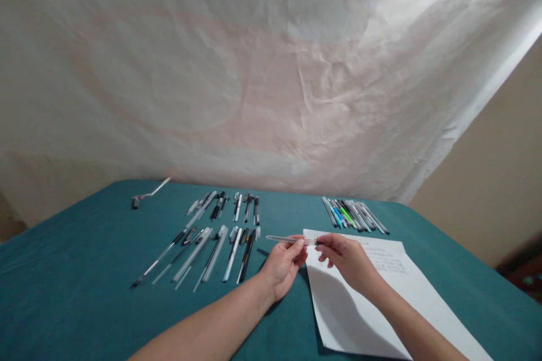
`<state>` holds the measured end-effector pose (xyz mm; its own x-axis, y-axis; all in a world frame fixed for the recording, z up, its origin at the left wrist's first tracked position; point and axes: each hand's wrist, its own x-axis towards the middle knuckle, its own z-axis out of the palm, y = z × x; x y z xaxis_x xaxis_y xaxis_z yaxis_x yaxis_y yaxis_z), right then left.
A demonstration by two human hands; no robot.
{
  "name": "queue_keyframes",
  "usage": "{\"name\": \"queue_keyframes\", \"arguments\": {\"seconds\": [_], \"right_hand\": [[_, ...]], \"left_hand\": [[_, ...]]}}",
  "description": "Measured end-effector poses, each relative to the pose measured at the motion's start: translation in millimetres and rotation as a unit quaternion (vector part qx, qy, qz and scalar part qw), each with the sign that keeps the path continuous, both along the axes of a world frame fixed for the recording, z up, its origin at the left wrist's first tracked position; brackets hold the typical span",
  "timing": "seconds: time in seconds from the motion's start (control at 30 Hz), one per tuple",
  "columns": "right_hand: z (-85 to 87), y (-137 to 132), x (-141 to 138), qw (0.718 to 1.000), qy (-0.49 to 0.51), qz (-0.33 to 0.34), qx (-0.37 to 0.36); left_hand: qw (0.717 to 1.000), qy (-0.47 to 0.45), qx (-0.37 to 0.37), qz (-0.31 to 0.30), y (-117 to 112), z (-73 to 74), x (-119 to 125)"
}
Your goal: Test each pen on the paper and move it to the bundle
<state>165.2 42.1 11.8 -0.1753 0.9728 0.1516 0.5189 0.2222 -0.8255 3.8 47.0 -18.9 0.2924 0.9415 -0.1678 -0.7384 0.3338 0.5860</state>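
My left hand [283, 264] and my right hand [347, 256] meet over the teal table [84, 271], both pinching a clear pen [288, 239] held level just above the cloth. The left fingers grip the barrel; the right fingertips pinch its right end near the paper's top left corner. A white sheet of paper [381, 299] with faint writing lies under my right hand. Left of my hands lie several pens and pen parts in rows [212, 237].
A second group of pens [353, 214], some blue and green, lies at the back right beyond the paper. A small grey tool [146, 194] rests at the back left. A crumpled white sheet hangs as a backdrop behind the table.
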Motion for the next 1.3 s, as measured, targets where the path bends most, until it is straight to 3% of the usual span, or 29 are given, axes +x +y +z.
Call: {"name": "queue_keyframes", "arguments": {"seconds": [0.23, 0.47, 0.7, 0.83, 0.93, 1.0, 1.13, 1.23, 1.3], "right_hand": [[-0.5, -6, 0, 0.983, -0.142, 0.006, 0.117], [-7.5, -10, -5, 0.965, -0.211, -0.003, 0.157], [-13.2, -5, -2, 0.921, -0.305, -0.004, 0.244], [-13.3, -4, 0, 0.911, -0.325, -0.008, 0.254], [-11.4, -6, -1, 0.920, -0.317, -0.008, 0.232], [-10.4, -9, -4, 0.941, -0.280, -0.010, 0.191], [-11.0, -10, -10, 0.994, -0.106, -0.001, 0.037], [-9.4, -8, -11, 0.996, 0.008, 0.039, -0.074], [-5.2, -7, -9, 0.995, 0.020, 0.054, -0.085]], "left_hand": [[1.000, 0.007, 0.007, 0.004, 0, 0.3, -1], [1.000, 0.007, 0.005, 0.006, -1, 2.4, 0], [1.000, 0.012, 0.002, 0.005, 0, 2.0, -1], [1.000, 0.015, 0.004, 0.003, -1, 1.9, 0], [1.000, 0.017, 0.007, 0.002, -2, 2.1, 0], [1.000, 0.018, 0.009, 0.001, -2, 2.4, 0], [0.999, 0.026, 0.019, 0.002, -3, 3.2, 1], [0.999, 0.031, 0.025, 0.004, -4, 3.4, 1], [0.999, 0.030, 0.024, 0.006, -4, 3.2, 1]]}}
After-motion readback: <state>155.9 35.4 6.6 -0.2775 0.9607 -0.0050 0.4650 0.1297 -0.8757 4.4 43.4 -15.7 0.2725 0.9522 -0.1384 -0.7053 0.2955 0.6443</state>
